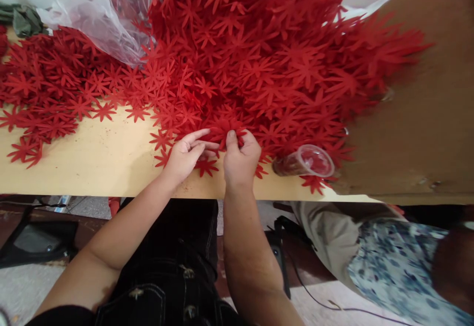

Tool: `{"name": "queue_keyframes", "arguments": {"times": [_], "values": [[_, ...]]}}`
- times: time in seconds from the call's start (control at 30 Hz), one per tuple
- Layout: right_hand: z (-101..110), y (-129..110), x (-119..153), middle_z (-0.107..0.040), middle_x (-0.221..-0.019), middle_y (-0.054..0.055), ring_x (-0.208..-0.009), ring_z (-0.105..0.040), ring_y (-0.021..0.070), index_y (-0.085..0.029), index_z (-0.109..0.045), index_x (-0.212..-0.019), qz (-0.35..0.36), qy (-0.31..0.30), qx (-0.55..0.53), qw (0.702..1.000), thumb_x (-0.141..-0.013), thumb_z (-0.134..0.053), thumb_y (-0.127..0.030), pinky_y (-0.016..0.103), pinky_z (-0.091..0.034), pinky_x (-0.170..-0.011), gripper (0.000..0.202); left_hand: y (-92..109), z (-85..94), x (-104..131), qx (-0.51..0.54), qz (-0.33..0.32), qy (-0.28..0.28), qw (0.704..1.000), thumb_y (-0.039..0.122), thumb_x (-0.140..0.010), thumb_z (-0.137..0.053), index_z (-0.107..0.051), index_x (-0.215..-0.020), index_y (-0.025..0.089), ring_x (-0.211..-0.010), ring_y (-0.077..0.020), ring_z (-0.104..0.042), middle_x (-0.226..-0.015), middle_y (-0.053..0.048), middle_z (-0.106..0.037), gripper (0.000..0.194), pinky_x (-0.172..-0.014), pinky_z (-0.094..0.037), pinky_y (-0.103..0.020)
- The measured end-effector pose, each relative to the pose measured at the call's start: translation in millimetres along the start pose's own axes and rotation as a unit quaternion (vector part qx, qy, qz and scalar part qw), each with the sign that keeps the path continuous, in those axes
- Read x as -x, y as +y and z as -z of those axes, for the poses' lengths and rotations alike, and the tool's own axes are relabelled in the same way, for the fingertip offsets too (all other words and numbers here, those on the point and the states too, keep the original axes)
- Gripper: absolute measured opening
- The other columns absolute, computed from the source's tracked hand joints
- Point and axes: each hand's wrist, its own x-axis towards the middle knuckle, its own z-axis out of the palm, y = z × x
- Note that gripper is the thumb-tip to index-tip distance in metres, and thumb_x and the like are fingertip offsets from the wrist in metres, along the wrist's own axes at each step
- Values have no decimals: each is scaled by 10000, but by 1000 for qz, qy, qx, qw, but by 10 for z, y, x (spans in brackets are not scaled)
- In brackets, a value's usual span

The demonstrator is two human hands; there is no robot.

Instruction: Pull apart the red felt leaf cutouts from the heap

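My right hand (241,158) pinches a small stack of red flower-shaped petal pieces (225,129) between thumb and fingers, just above the table's front part. Close on its left, my left hand (189,155) has its fingers stretched out toward the stack, the fingertips reaching its left edge; whether they touch it I cannot tell. Behind both hands rises a large heap of loose red petal pieces (237,54), each star-like with several narrow lobes. A single red piece (206,167) lies on the table below the hands.
A clear plastic cup (305,161) lies tipped over right of my hands. A brown cardboard panel (414,133) stands on the right. More red pieces (48,79) spread left across the yellowish table (107,153). Clear plastic film (107,15) lies behind. Another person (396,262) sits at the lower right.
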Motion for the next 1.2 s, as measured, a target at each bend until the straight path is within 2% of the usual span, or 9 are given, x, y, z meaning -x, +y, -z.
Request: {"name": "queue_keyframes", "arguments": {"times": [0.13,0.3,0.47,0.57,0.7,0.87,0.97,1.1,1.2], "values": [[11,8,5,-556,-627,-31,-578,-501,76,-177,-545,-711,-6,-24,-8,1000,-749,-554,-413,242,-423,-617,239,-13,14,-8,-36,-85,32,995,159,-724,-608,-605,-953,162,-719,-74,-556,-765,8,-609,229,-745,-446,-230],[-10,-54,62,-369,-452,-68,-445,-349,58,-181,-483,-566,-33,-59,0,998,-772,-489,-528,226,-316,-480,403,-15,-15,3,-45,-94,14,994,221,-679,-669,-601,-946,174,-804,-92,-544,-856,-6,-604,279,-782,-440,-243],[-66,-72,104,-451,-515,-44,-503,-420,64,-178,-503,-564,-31,-133,-40,990,-757,-471,-586,228,-368,-522,452,-26,-8,-23,-59,-124,29,990,231,-675,-667,-616,-851,163,-854,-105,-552,-880,-14,-623,195,-858,-421,-266],[-67,-57,135,-485,-567,-42,-545,-458,69,-196,-521,-633,-25,-200,-70,977,-751,-486,-582,221,-412,-557,406,-30,27,-44,-46,-126,79,988,234,-722,-614,-611,-745,165,-734,-78,-541,-745,15,-607,73,-763,-431,-232],[-27,-38,150,-630,-801,-8,-755,-578,104,-223,-594,-864,-34,-276,-109,954,-680,-634,-495,265,-479,-758,330,-10,39,-38,15,-106,124,987,222,-733,-600,-584,-671,164,-600,-46,-486,-622,50,-551,87,-655,-408,-198],[8,-20,118,-504,-507,-51,-465,-436,61,-192,-551,-655,-67,-216,-81,971,-722,-580,-516,215,-376,-485,332,35,30,-22,81,-95,158,979,189,-742,-582,-565,-677,157,-581,-34,-482,-626,55,-544,75,-633,-407,-189],[21,8,91,-404,-450,-70,-418,-356,47,-189,-468,-574,-64,-158,-57,984,-730,-542,-559,210,-289,-428,409,45,52,-29,129,-53,179,974,200,-745,-582,-546,-689,167,-566,-37,-498,-608,63,-533,74,-590,-405,-187],[33,38,58,-307,-442,-79,-414,-304,44,-191,-392,-529,-53,-117,-41,991,-735,-527,-568,213,-239,-419,451,28,64,-28,133,-44,129,982,190,-720,-609,-585,-696,180,-606,-46,-527,-644,62,-575,35,-645,-434,-211],[27,18,47,-383,-470,-67,-455,-347,46,-184,-438,-539,-35,-121,-43,991,-724,-528,-583,208,-289,-455,448,5,39,-19,74,-55,60,994,196,-685,-654,-632,-686,181,-669,-65,-557,-672,46,-625,27,-745,-448,-248]]}}
